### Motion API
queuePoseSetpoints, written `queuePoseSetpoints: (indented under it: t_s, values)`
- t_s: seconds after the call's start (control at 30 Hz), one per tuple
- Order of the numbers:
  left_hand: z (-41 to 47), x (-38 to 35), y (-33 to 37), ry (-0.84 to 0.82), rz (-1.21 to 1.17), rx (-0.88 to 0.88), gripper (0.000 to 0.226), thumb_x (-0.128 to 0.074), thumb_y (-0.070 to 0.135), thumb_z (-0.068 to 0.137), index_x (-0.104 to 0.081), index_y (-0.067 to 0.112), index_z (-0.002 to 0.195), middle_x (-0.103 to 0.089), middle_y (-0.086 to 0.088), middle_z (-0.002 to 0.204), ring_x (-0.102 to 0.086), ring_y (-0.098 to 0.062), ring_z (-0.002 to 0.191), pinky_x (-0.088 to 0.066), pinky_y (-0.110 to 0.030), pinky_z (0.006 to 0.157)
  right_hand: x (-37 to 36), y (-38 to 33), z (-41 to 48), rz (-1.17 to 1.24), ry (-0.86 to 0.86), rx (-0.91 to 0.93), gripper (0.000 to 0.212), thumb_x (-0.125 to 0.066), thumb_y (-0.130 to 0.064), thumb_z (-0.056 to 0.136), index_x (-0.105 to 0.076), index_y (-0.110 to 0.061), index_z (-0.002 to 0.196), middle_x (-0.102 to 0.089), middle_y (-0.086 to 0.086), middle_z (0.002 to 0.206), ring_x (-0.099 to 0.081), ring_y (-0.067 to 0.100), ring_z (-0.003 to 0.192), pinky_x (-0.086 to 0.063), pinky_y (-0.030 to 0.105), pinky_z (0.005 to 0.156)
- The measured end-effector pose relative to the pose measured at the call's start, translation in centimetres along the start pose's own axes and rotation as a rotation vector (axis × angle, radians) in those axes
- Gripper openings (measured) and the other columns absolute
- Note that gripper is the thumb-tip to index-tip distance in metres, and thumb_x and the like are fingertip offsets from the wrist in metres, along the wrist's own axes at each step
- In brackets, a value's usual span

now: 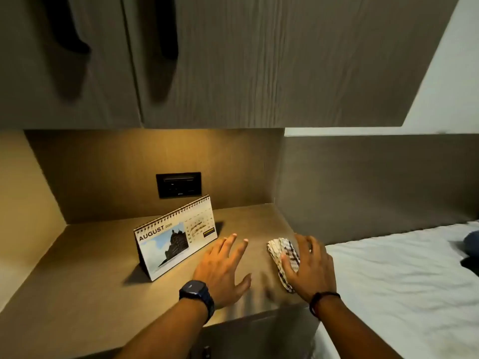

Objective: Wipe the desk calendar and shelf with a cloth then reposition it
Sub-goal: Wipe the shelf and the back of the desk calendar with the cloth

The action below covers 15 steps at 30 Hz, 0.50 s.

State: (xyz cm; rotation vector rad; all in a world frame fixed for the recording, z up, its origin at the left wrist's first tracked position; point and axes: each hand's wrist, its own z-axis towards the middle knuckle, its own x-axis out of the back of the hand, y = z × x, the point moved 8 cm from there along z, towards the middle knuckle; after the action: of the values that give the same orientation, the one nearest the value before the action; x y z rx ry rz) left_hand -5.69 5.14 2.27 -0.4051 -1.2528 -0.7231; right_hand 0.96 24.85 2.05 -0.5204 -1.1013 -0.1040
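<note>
Head view: the desk calendar stands upright on the shelf at about ten o'clock from the left hand, whose fingers are spread and empty, probably poised to lift it. At three o'clock, the right hand curls its fingers over the bunched cloth, pressing it down, likely for wiping.

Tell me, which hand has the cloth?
The right hand, with the thin dark wristband, rests on the checked cloth. The left hand, wearing the watch, is empty.
</note>
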Motion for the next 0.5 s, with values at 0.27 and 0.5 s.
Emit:
queuePoseSetpoints:
  t_s: [0.27, 0.5]
  values:
    - [3.6, -11.3, -2.6, -0.265, -0.049, 0.182, 0.091, -0.022, 0.082, 0.069, 0.001, 0.036, 0.143, -0.001, -0.004, 0.159, -0.004, -0.027, 0.144, -0.006, -0.048, 0.114, -9.5, 3.2, 4.5, -0.047, -0.29, -0.146, 0.084, -0.043, -0.075, 0.075, -0.016, -0.035, 0.144, -0.023, 0.009, 0.155, -0.03, 0.032, 0.139, -0.037, 0.047, 0.109]
    - [3.0, -14.9, -3.8, -0.339, -0.094, 0.181, 0.098, -0.013, 0.09, 0.065, -0.002, 0.034, 0.145, -0.004, -0.001, 0.159, 0.001, -0.024, 0.144, 0.001, -0.049, 0.114, -13.1, 3.7, 5.2, -0.146, -0.307, -0.182, 0.071, -0.039, -0.062, 0.085, -0.015, -0.032, 0.146, -0.033, 0.012, 0.151, -0.035, 0.033, 0.136, -0.034, 0.046, 0.109]
